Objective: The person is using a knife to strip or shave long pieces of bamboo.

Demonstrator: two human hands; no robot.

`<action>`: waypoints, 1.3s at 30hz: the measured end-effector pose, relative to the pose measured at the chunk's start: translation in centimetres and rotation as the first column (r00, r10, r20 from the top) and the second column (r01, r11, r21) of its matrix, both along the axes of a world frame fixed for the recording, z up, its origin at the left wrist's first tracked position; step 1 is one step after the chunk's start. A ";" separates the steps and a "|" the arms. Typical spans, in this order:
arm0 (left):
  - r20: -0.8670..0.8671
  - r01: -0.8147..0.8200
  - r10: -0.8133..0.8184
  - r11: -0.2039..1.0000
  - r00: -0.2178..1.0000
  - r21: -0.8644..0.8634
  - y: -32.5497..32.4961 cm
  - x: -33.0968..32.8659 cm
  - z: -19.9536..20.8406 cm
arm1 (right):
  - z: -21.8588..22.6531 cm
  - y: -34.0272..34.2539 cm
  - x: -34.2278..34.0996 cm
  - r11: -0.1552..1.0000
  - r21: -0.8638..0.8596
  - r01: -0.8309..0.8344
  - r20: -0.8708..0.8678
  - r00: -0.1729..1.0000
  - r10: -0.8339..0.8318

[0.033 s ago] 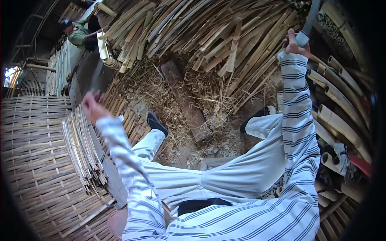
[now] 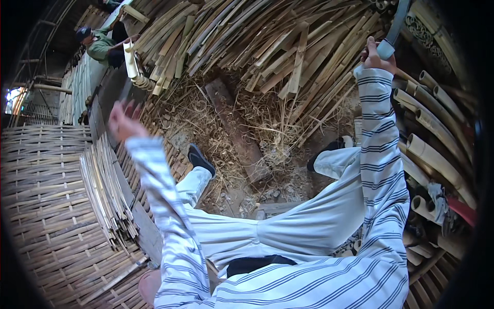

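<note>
My right hand is stretched forward at the upper right, its fingers wrapped round the handle of a large knife. A pale blue collar sits where the handle meets the blade, and the curved grey blade points away from me, its tip cut off by the picture's edge. Out at the left, my left hand is raised with its fingers apart and nothing in it, slightly blurred. Beneath it lie bamboo strips, and a bundle of thin pale strips rests nearby on woven bamboo matting.
Split bamboo slats are heaped ahead. Between my feet a wooden beam lies among shavings. Bamboo poles are stacked at the right. A person in green sits at the far left, near an upright bamboo piece.
My left hand has shifted slightly to the right, and its fingers have spread from a more closed shape. The knife's blade has tilted a little; my right hand has hardly moved.
</note>
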State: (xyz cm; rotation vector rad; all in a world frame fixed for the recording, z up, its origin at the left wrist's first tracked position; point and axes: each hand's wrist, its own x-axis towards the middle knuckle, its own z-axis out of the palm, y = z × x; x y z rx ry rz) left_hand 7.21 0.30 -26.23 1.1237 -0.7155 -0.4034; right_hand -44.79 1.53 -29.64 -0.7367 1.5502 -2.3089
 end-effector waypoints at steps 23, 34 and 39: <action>0.510 0.074 -0.832 0.535 0.219 0.841 -20.5 -25.0 -27.5 | -2.0 0.5 -6.4 0.969 0.202 0.140 0.358 0.911 -0.206; 0.615 -0.176 -0.608 0.624 0.503 0.761 -24.5 -27.0 -26.8 | -2.0 0.2 -5.6 0.944 0.321 0.081 0.281 0.943 -0.177; 0.614 -0.247 -0.716 0.562 0.333 0.789 -26.1 -22.0 -29.1 | -2.1 -0.2 -5.6 0.957 0.286 0.048 0.354 0.923 -0.152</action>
